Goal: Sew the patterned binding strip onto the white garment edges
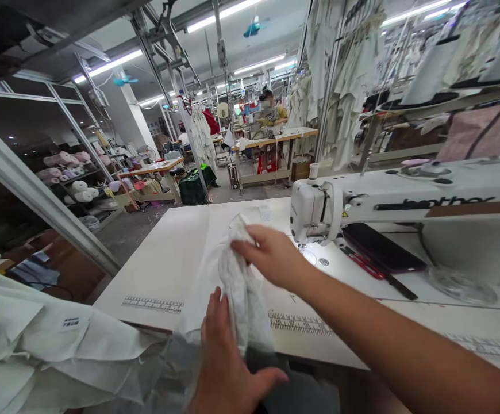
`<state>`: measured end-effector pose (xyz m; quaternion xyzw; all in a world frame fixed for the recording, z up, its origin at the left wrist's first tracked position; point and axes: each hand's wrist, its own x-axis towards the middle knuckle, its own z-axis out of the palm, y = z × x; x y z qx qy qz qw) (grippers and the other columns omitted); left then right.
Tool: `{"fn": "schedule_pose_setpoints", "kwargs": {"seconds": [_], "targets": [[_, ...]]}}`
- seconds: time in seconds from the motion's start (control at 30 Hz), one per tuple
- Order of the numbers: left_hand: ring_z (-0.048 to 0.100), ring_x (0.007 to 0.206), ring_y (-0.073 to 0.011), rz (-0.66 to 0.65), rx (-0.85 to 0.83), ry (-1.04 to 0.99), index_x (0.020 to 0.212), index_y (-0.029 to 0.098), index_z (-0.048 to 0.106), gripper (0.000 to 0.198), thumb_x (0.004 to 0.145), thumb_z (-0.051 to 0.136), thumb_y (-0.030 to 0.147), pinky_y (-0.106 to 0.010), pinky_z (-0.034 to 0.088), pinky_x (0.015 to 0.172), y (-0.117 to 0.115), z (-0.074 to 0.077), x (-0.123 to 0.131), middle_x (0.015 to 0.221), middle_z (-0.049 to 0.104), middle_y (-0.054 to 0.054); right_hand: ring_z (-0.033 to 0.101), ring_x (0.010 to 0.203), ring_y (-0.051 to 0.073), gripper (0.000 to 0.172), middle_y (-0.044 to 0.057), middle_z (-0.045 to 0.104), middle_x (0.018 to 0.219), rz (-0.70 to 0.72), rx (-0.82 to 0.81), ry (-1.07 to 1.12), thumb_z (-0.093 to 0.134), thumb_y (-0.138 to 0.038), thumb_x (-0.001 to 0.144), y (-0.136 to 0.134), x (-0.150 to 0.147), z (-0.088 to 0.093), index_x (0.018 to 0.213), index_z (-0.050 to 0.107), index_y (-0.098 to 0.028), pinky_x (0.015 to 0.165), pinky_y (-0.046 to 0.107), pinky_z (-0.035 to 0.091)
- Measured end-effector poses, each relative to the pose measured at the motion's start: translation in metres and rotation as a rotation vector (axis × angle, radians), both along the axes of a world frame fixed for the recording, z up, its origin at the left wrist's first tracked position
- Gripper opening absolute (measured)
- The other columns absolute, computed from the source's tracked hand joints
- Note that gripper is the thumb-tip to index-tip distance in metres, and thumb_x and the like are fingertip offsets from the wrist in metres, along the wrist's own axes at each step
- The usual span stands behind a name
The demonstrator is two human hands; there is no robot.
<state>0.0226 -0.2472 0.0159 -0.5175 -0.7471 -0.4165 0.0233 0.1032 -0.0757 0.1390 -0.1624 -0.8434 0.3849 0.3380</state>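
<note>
A piece of thin white fabric [237,276], bunched into folds, lies on the sewing table [159,259] and hangs over its front edge. My right hand [273,253] pinches the upper part of this fabric between thumb and fingers. Lower down, my left hand [228,356] rests against the fabric's left side, fingers stretched out and thumb spread away. To the right of the fabric stands a white sewing machine [388,190]; its needle area [308,250] is just beyond my right wrist.
Under the machine arm lie a dark phone-like case [381,247], red-handled snips [366,265] and a dark flat blade-like tool [399,286]. White cut pieces [56,345] pile up at the left. Thread cones [433,69] stand at upper right. Ruler markings [153,303] run along the table's front.
</note>
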Motion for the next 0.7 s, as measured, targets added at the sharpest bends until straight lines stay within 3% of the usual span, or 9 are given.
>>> {"fn": "schedule_pose_setpoints", "kwargs": {"seconds": [0.07, 0.13, 0.23, 0.33, 0.4, 0.47, 0.6, 0.63, 0.7], "targets": [[0.051, 0.121, -0.0398, 0.089, -0.131, 0.191, 0.141, 0.015, 0.03, 0.076, 0.078, 0.068, 0.035, -0.064, 0.039, 0.099, 0.006, -0.022, -0.014, 0.131, 0.052, -0.022, 0.05, 0.058, 0.015, 0.026, -0.005, 0.051, 0.058, -0.124, 0.059, 0.032, 0.055, -0.035, 0.086, 0.018, -0.012, 0.016, 0.065, 0.051, -0.02, 0.054, 0.026, 0.035], [0.066, 0.096, -0.0293, 0.036, -0.193, 0.346, 0.126, 0.014, 0.049, 0.043, 0.083, 0.052, 0.017, -0.048, 0.053, 0.084, 0.02, -0.018, -0.048, 0.103, 0.068, -0.014, 0.046, 0.058, 0.014, 0.031, -0.006, 0.045, 0.057, -0.2, 0.144, 0.068, 0.06, -0.034, 0.084, 0.031, -0.019, 0.036, 0.059, 0.047, -0.02, 0.054, 0.026, 0.032], [0.068, 0.083, -0.0206, 0.014, -0.17, 0.403, 0.104, 0.018, 0.061, 0.037, 0.074, 0.044, 0.004, -0.033, 0.056, 0.078, 0.055, 0.038, -0.118, 0.089, 0.07, -0.006, 0.046, 0.062, 0.015, 0.033, -0.004, 0.045, 0.059, -0.29, 0.301, 0.175, 0.061, -0.036, 0.086, 0.037, -0.014, 0.069, 0.059, 0.048, -0.02, 0.059, 0.028, 0.035], [0.059, 0.111, -0.0279, 0.079, -0.057, 0.48, 0.11, 0.013, 0.059, 0.038, 0.077, 0.042, 0.006, -0.046, 0.047, 0.096, 0.091, 0.117, -0.177, 0.112, 0.065, -0.014, 0.059, 0.079, 0.019, 0.021, 0.002, 0.062, 0.078, -0.358, 0.674, 0.377, 0.051, -0.033, 0.095, 0.032, 0.014, 0.078, 0.08, 0.061, -0.021, 0.074, 0.034, 0.045], [0.038, 0.134, -0.0317, 0.09, 0.028, 0.533, 0.125, 0.012, 0.05, 0.05, 0.076, 0.046, 0.007, -0.054, 0.031, 0.109, 0.101, 0.15, -0.198, 0.137, 0.049, -0.018, 0.061, 0.104, 0.021, 0.016, 0.008, 0.068, 0.105, -0.239, 0.902, 0.363, 0.048, -0.025, 0.097, 0.028, 0.041, 0.053, 0.103, 0.062, -0.021, 0.09, 0.038, 0.047], [0.029, 0.14, -0.0303, -0.012, -0.042, 0.592, 0.131, 0.014, 0.048, 0.062, 0.071, 0.047, 0.003, -0.055, 0.024, 0.113, 0.094, 0.154, -0.202, 0.149, 0.038, -0.015, 0.054, 0.121, 0.022, 0.02, 0.013, 0.065, 0.119, 0.005, 0.953, 0.23, 0.044, -0.019, 0.097, 0.028, 0.07, 0.005, 0.109, 0.06, -0.017, 0.098, 0.038, 0.048], [0.042, 0.132, -0.0397, -0.254, -0.841, 0.587, 0.122, 0.025, 0.061, 0.075, 0.055, 0.045, -0.004, -0.076, 0.023, 0.1, 0.049, 0.109, -0.173, 0.139, 0.053, -0.012, 0.049, 0.129, 0.023, 0.031, 0.011, 0.058, 0.135, 0.208, 0.817, -0.344, 0.043, -0.014, 0.097, 0.029, 0.119, -0.098, 0.125, 0.056, -0.017, 0.101, 0.04, 0.048], [0.043, 0.131, -0.04, -0.329, -0.924, 0.535, 0.124, 0.028, 0.06, 0.078, 0.054, 0.045, -0.003, -0.076, 0.027, 0.098, 0.04, 0.099, -0.158, 0.14, 0.051, -0.011, 0.05, 0.128, 0.023, 0.034, 0.009, 0.057, 0.136, 0.2, 0.785, -0.41, 0.045, -0.014, 0.096, 0.027, 0.127, -0.114, 0.128, 0.055, -0.02, 0.1, 0.04, 0.049], [0.046, 0.13, -0.0309, -0.511, -0.78, 0.439, 0.128, 0.029, 0.057, 0.077, 0.059, 0.043, -0.003, -0.063, 0.036, 0.103, 0.037, 0.087, -0.122, 0.139, 0.053, -0.009, 0.052, 0.125, 0.027, 0.036, 0.009, 0.058, 0.135, 0.114, 0.739, -0.477, 0.047, -0.011, 0.093, 0.021, 0.134, -0.13, 0.126, 0.058, -0.022, 0.099, 0.048, 0.049]]}}
